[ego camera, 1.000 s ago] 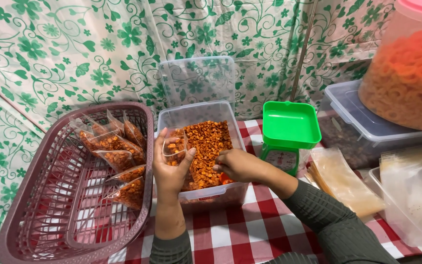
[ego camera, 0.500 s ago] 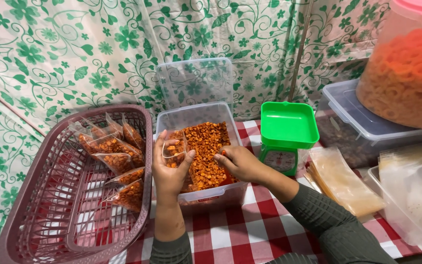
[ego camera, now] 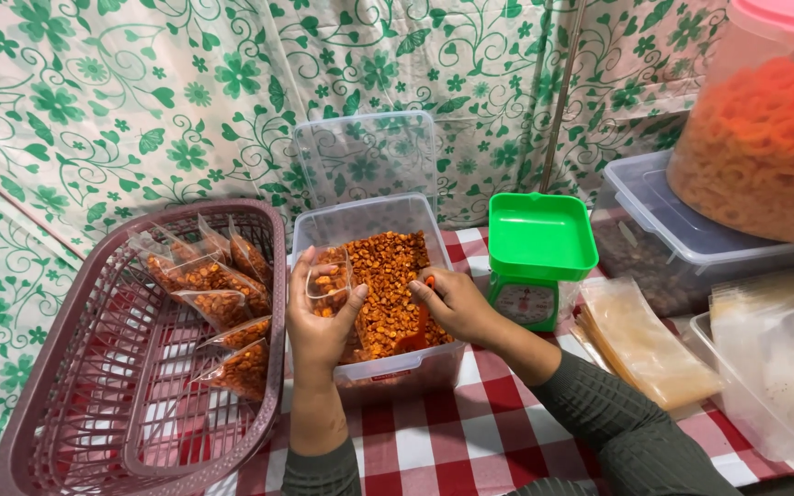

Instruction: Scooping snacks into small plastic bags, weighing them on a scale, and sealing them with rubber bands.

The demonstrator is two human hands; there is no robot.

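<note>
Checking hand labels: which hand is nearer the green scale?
Right. The right hand is in the snack tub, just left of the green scale. The left hand holds a small clear bag at the tub's far side from the scale.

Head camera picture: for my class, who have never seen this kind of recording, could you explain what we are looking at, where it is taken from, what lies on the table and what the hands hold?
There is no machine here. A person wears a camera on the head, so the picture looks down at their own two bare hands. The left hand holds a small clear bag, partly filled with orange snack. The right hand grips an orange scoop inside a clear tub of the same snack. On the red checked cloth, a maroon basket at the left holds filled bags. To the right stand a green scale and a stack of empty bags.
</note>
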